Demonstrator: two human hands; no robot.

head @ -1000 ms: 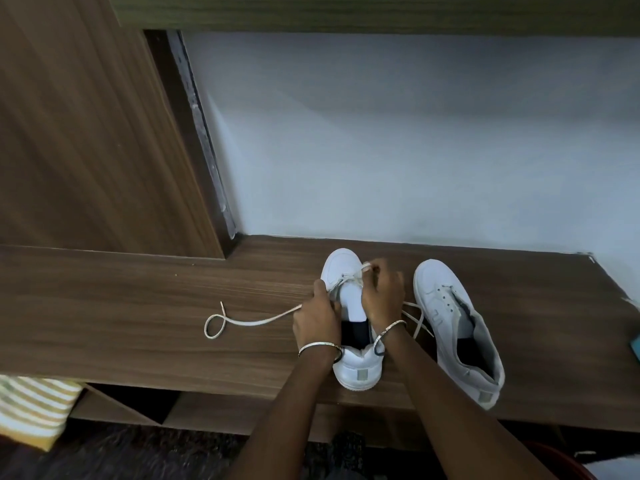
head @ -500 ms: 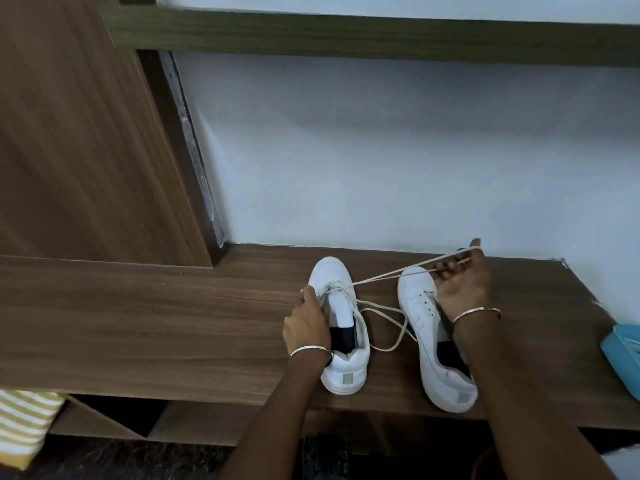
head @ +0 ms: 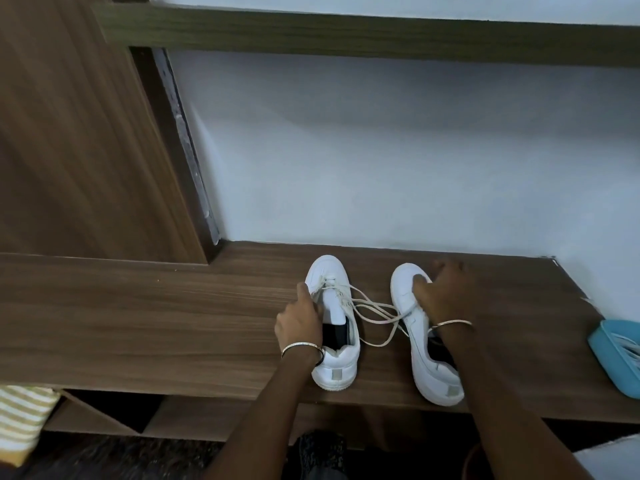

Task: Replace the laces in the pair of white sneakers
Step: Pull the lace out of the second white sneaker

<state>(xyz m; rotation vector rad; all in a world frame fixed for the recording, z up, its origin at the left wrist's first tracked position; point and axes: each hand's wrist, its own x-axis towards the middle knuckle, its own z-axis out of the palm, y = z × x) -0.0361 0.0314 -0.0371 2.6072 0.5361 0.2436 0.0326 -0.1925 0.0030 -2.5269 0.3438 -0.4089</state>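
Observation:
Two white sneakers stand side by side on a wooden shelf (head: 173, 323), toes toward the wall. My left hand (head: 299, 320) holds the left sneaker (head: 334, 367) by its left side, with a fingertip up at the front eyelets. A cream lace (head: 374, 310) is threaded through those front eyelets. It trails in slack loops across the gap to the right sneaker (head: 438, 382). My right hand (head: 445, 289) lies blurred over the front of the right sneaker, thumb on the toe. The lace strands run under its palm, and whether it holds them is hidden.
A light blue basket (head: 620, 355) sits at the shelf's right end. A white wall rises behind the sneakers and a wooden panel (head: 69, 150) stands at the left. Striped cloth (head: 20, 420) shows below the shelf's left front edge.
My right hand, which pulled the lace taut up to the right, has come down onto the right sneaker and the lace has gone slack. My left hand has stayed at the left sneaker.

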